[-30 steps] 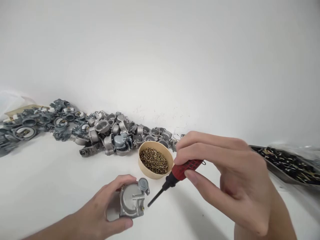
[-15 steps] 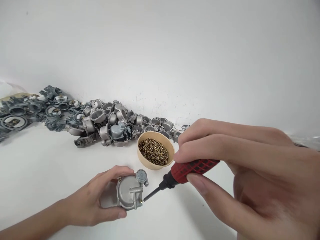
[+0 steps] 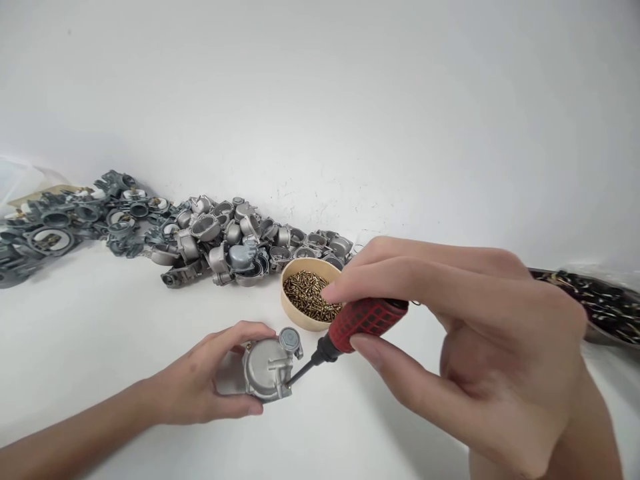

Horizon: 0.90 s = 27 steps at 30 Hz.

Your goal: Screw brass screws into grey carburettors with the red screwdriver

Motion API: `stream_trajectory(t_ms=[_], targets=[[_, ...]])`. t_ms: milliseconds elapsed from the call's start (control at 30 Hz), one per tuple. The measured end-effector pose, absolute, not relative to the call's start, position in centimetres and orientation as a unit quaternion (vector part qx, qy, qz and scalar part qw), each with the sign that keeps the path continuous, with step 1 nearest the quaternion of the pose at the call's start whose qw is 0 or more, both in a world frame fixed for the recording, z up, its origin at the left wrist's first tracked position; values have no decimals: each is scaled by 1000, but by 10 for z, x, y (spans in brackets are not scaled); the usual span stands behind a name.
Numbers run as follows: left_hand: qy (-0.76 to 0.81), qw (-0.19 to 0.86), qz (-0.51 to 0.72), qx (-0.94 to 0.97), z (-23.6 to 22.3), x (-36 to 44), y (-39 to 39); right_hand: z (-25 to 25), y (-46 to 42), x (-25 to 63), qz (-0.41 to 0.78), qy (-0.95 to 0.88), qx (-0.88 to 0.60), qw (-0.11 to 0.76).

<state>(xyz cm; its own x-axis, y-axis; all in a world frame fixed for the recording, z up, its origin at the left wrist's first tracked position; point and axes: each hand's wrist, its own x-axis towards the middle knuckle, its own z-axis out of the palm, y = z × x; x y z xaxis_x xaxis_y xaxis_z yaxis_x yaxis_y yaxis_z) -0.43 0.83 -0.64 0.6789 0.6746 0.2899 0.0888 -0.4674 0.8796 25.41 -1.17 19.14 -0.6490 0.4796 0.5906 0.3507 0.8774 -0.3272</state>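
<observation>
My left hand [image 3: 200, 383] grips a small silver metal housing [image 3: 267, 367] that rests on the white table, thumb below and fingers over its top. My right hand [image 3: 460, 333] pinches a red-handled screwdriver [image 3: 357, 323] between thumb and fingers. The black shaft slants down to the left, and its tip touches a brass screw at the housing's lower right corner. Just behind the tool stands a tan bowl [image 3: 293, 317] full of small brass screws.
A long heap of grey metal castings [image 3: 220, 237] lies along the back, with darker ones [image 3: 55, 223] at the far left. A tray of dark small parts [image 3: 595, 300] sits at the right edge. White table surface [image 3: 100, 333] stretches to the front left.
The screwdriver tip has come down onto the screw at the housing's corner. My right hand shifted left with it. The left hand keeps its hold on the housing.
</observation>
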Motion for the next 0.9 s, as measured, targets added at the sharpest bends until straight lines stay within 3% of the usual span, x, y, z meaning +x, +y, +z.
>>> stream_trajectory(t_ms=[900], targets=[[240, 462, 318, 792, -7, -3, 11, 191, -13, 257, 80, -908, -227, 343]])
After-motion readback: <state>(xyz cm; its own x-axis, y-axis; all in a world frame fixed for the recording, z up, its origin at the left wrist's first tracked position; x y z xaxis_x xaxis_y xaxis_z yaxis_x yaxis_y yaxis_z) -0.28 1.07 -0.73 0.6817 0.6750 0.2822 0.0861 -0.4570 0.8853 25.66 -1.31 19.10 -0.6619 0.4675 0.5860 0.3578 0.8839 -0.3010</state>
